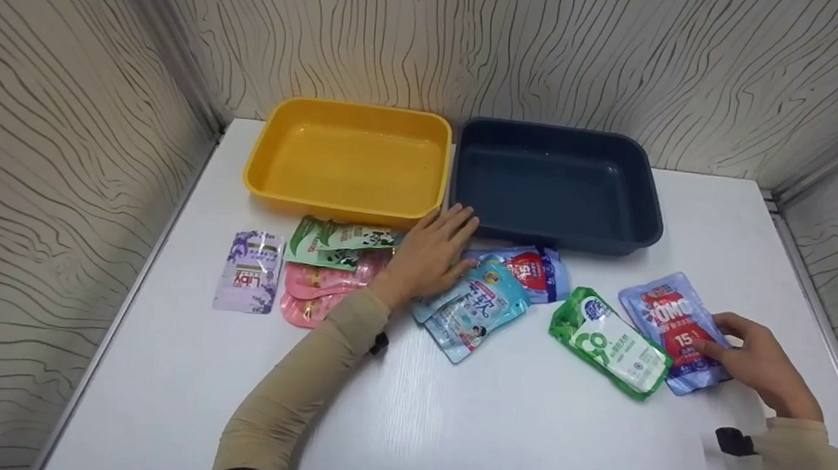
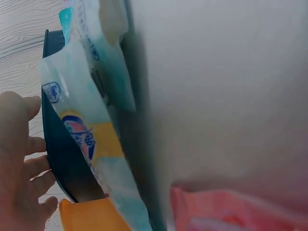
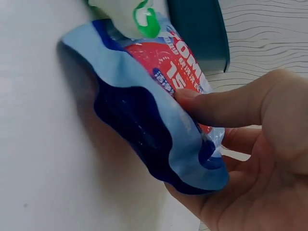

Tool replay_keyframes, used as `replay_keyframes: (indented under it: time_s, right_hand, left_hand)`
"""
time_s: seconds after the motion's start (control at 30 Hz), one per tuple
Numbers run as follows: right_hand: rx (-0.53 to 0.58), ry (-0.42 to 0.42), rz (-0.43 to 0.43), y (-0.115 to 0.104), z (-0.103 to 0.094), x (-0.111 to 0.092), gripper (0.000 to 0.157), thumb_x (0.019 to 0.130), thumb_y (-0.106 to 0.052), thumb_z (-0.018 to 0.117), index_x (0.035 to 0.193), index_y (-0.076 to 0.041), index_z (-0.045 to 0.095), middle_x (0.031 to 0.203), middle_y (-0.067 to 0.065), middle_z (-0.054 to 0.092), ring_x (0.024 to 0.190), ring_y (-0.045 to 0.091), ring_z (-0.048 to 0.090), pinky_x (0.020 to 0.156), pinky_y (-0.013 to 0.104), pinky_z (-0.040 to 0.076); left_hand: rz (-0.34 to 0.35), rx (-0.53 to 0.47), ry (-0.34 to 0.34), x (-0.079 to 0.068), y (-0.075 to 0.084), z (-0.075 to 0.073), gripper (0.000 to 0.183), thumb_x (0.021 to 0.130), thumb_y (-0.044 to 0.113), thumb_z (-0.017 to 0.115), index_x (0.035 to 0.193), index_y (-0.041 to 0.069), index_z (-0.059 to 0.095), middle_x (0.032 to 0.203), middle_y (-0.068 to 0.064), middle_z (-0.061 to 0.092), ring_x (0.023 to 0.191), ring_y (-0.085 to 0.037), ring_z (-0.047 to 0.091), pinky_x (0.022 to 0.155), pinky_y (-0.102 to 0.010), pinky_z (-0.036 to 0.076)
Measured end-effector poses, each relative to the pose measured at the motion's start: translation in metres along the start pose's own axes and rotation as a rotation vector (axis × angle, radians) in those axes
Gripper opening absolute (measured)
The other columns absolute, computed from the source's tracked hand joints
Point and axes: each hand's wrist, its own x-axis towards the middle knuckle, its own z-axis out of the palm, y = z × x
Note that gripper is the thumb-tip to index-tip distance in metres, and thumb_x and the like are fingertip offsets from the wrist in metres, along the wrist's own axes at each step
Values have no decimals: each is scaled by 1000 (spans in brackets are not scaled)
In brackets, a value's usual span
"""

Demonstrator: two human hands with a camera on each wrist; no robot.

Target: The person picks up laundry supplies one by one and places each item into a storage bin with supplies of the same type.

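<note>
My right hand (image 1: 765,362) pinches the edge of a blue and red OMO detergent pouch (image 1: 668,311). In the right wrist view the thumb presses on the printed front of this pouch (image 3: 130,86), with fingers behind it. A green and white pouch (image 1: 614,344) lies against its left side. The left hand (image 1: 433,247) has its fingers extended toward the gap between the two bins, above the packets. Close by it lie light blue pouches (image 1: 480,306), seen large beside the fingers in the left wrist view. Another blue and red pouch (image 1: 531,272) is partly hidden under them.
A yellow bin (image 1: 347,204) and a dark blue bin (image 1: 573,238) stand side by side at the back. Left of my left arm are green panda packets (image 1: 330,240), pink packets (image 1: 299,308) and a purple Liby packet (image 1: 250,271). Patterned walls enclose the white table (image 1: 486,431).
</note>
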Motion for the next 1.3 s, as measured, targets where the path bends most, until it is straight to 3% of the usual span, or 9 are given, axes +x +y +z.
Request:
replay_keyframes:
  time_s: [0.1, 0.23, 0.43, 0.5, 0.57, 0.63, 0.7, 1.03, 1.3]
  right_hand:
    - [25, -6, -10, 0, -3, 0, 57, 109, -29, 62, 146, 9, 42, 146, 44, 47, 114, 35, 64, 77, 15, 53]
    - [51, 9, -25, -4, -8, -1, 51, 111, -26, 59, 146, 6, 40, 139, 44, 53, 95, 10, 64, 73, 22, 59]
    - [74, 86, -50, -23, -18, -3, 50, 110, -23, 59, 146, 7, 41, 140, 45, 53, 89, 0, 63, 71, 23, 62]
    - [109, 114, -53, -30, -22, -2, 47, 109, -22, 62, 143, 5, 43, 128, 29, 67, 88, -1, 63, 71, 24, 62]
    - [158, 138, -62, -38, -25, 0, 40, 108, -20, 64, 138, 1, 47, 113, 4, 74, 86, 0, 66, 71, 25, 63]
    - [198, 152, -69, -46, -28, 2, 33, 107, -20, 65, 133, -6, 50, 103, -20, 68, 84, 0, 67, 71, 25, 63]
    - [243, 154, -81, -55, -32, 6, 27, 107, -19, 65, 130, -13, 52, 97, -30, 63, 84, 0, 68, 71, 24, 63]
    - [362, 154, -125, -106, -39, 30, 26, 107, -22, 67, 127, -26, 51, 101, -26, 67, 88, -1, 70, 77, 19, 62]
    - [416, 145, -146, -136, -38, 59, 30, 107, -23, 66, 132, -21, 51, 106, -22, 67, 92, 0, 71, 80, 18, 62]
  left_hand:
    - [-1, -1, 5, 0, 0, 1, 70, 112, 51, 44, 167, 9, 35, 174, -13, 32, 164, -30, 25, 136, -50, 16]
    - [-8, 2, 4, 0, 0, 0, 70, 112, 51, 43, 167, 9, 35, 175, -12, 32, 164, -30, 25, 135, -52, 16]
    - [-11, 0, 5, 1, 0, -1, 69, 113, 51, 43, 167, 9, 34, 175, -12, 32, 165, -30, 24, 135, -52, 17]
    - [-10, 1, 10, 1, 0, -1, 69, 112, 50, 44, 167, 9, 35, 174, -13, 33, 164, -30, 26, 135, -52, 18]
    - [-9, 0, 14, 1, 0, -1, 69, 112, 50, 44, 167, 9, 36, 174, -12, 33, 164, -30, 26, 135, -51, 18]
    - [-7, 3, 17, 1, -1, -1, 69, 112, 50, 43, 167, 9, 36, 174, -12, 33, 164, -30, 26, 135, -51, 18]
    - [-6, 5, 19, 0, -1, -2, 69, 112, 50, 43, 166, 8, 37, 174, -13, 34, 164, -31, 26, 135, -51, 19]
    - [-8, 23, 13, 0, -1, -1, 69, 112, 50, 45, 167, 9, 35, 175, -12, 32, 165, -29, 24, 136, -50, 17]
    - [-15, 25, -3, 0, 2, -1, 70, 112, 50, 47, 167, 9, 35, 175, -12, 31, 165, -28, 24, 136, -47, 16]
